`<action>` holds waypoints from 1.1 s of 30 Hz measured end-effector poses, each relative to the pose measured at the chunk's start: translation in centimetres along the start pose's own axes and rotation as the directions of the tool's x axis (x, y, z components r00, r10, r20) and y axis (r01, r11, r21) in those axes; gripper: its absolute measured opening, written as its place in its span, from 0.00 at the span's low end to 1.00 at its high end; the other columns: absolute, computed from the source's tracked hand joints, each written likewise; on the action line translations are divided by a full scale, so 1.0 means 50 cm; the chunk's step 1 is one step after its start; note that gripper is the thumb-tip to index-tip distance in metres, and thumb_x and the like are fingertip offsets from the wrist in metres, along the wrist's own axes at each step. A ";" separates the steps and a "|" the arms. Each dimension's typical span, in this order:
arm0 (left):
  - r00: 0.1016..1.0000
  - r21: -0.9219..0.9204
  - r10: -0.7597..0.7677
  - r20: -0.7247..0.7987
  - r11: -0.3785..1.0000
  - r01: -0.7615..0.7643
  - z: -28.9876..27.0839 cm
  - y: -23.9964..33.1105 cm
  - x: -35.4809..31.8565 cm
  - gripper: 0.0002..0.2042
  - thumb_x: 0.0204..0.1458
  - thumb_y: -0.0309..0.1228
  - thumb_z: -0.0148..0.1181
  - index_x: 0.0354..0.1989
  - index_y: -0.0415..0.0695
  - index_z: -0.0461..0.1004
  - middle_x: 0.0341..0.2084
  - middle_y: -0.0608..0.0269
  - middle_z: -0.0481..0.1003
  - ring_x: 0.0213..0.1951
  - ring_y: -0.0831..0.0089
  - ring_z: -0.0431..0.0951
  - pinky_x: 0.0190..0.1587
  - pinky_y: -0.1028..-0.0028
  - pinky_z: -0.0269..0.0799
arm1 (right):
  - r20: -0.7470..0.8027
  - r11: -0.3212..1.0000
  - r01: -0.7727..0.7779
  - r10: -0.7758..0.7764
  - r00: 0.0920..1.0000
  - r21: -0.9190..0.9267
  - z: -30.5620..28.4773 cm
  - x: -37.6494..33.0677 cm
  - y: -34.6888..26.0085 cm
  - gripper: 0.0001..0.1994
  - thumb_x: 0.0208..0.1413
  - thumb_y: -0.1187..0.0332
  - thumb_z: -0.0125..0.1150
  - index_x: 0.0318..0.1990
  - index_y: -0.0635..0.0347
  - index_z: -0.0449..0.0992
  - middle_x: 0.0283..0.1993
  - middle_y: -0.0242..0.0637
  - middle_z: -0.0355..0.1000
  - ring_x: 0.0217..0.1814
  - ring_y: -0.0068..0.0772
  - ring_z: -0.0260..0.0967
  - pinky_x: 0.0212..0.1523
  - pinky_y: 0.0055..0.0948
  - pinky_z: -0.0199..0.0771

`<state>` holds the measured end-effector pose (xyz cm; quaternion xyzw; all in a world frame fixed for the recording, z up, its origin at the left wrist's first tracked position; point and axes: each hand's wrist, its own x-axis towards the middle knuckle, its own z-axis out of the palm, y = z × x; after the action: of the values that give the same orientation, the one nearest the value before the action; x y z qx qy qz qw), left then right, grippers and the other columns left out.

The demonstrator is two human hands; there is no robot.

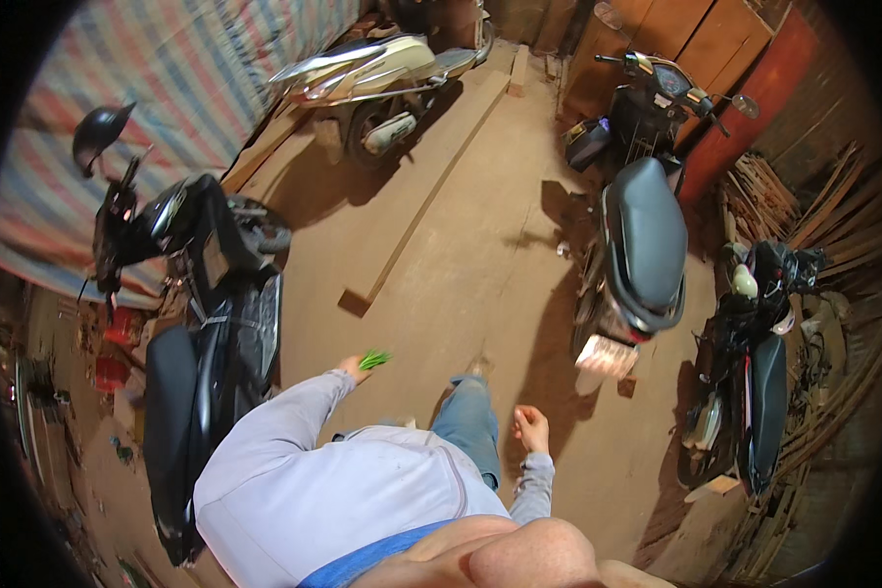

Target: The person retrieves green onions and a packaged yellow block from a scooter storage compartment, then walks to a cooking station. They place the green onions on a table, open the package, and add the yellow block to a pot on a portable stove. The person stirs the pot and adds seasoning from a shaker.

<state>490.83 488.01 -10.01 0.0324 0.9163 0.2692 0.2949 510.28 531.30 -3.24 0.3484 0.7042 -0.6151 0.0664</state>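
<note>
A small bunch of thin green blades (374, 360) sticks out of my left hand (352, 367), whose fingers are closed round it. That arm reaches out to the left, near a dark scooter (173, 412) with a black seat. My right hand (531, 429) hangs low on the right side, its fingers curled in, with nothing showing in them. Between my hands one leg in blue jeans (468, 426) steps forward over the brown floor (441, 294).
A long wooden beam (431, 186) lies on the floor ahead. A white motorbike (363, 73) stands far left by a striped sheet (181, 88). On the right are a black-seated scooter (647, 235), another two-wheeler (766, 392) and stacked wood strips (833, 206).
</note>
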 end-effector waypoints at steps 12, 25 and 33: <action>0.990 -0.205 0.099 -0.101 0.971 -0.119 -0.252 0.441 0.593 0.13 0.49 0.37 0.65 0.40 0.44 0.77 0.25 0.64 0.78 0.28 0.75 0.76 0.33 0.71 0.71 | 0.026 0.897 0.238 -0.247 0.969 -0.372 -0.025 0.885 -0.590 0.13 0.53 0.61 0.64 0.39 0.62 0.79 0.36 0.44 0.79 0.38 0.38 0.78 0.39 0.34 0.75; 0.470 -0.792 -0.859 0.205 0.137 0.595 -0.330 0.268 0.918 0.13 0.51 0.41 0.61 0.37 0.44 0.75 0.21 0.60 0.74 0.20 0.66 0.72 0.26 0.64 0.69 | 0.137 0.992 0.062 -0.047 0.989 -0.106 0.430 1.782 -1.236 0.14 0.58 0.62 0.61 0.42 0.65 0.75 0.31 0.37 0.75 0.23 0.28 0.72 0.20 0.29 0.71; 0.697 -0.713 -0.652 -0.300 0.638 0.291 -0.687 0.627 1.403 0.14 0.51 0.37 0.65 0.42 0.44 0.75 0.27 0.61 0.78 0.28 0.71 0.77 0.34 0.70 0.72 | 0.134 0.924 0.282 -0.255 0.958 -0.259 0.722 2.289 -1.712 0.17 0.54 0.58 0.64 0.41 0.64 0.77 0.34 0.44 0.78 0.28 0.37 0.78 0.22 0.35 0.77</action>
<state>410.78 513.76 -7.24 -0.3933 0.7924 0.4587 0.0841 363.53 545.13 -1.26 0.2055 0.8196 -0.5309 0.0637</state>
